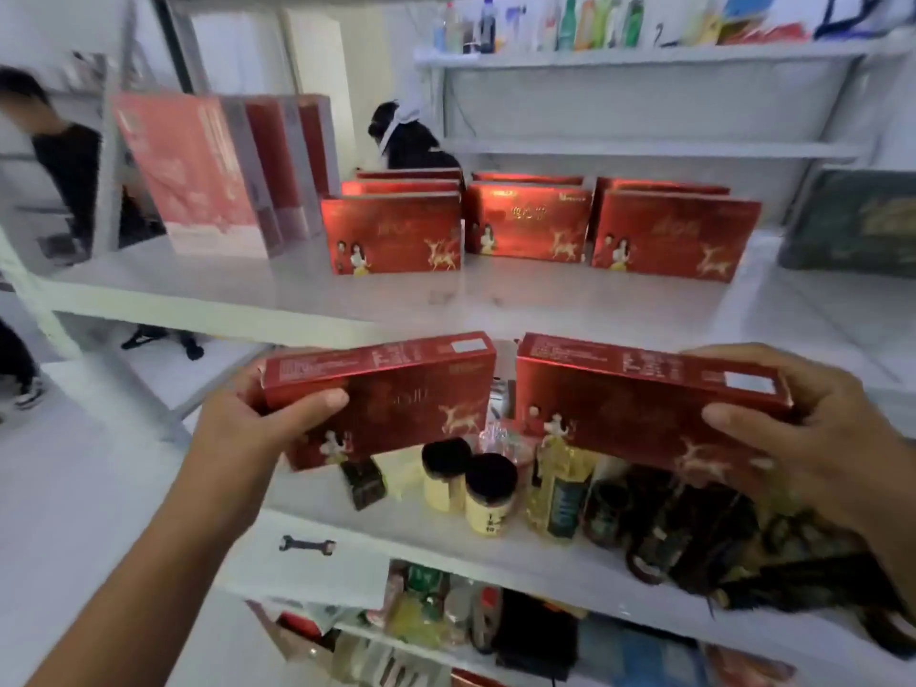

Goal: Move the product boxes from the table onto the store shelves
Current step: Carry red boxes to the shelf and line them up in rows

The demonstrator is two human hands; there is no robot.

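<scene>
Product boxes [639,404] in lower centre of frame, just below the shelf [347,300] edge.
My left hand [257,428] and right hand [813,428] each grip one with curled fingers; I hold both upright, fronts facing me, probably to match the shelved rows [525,230] at mid-frame.

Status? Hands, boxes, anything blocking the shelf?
Left hand grips left red box, right hand grips right red box. Both off the shelf, unplaced. Shelved boxes at rear; nothing seen blocking front.
</scene>
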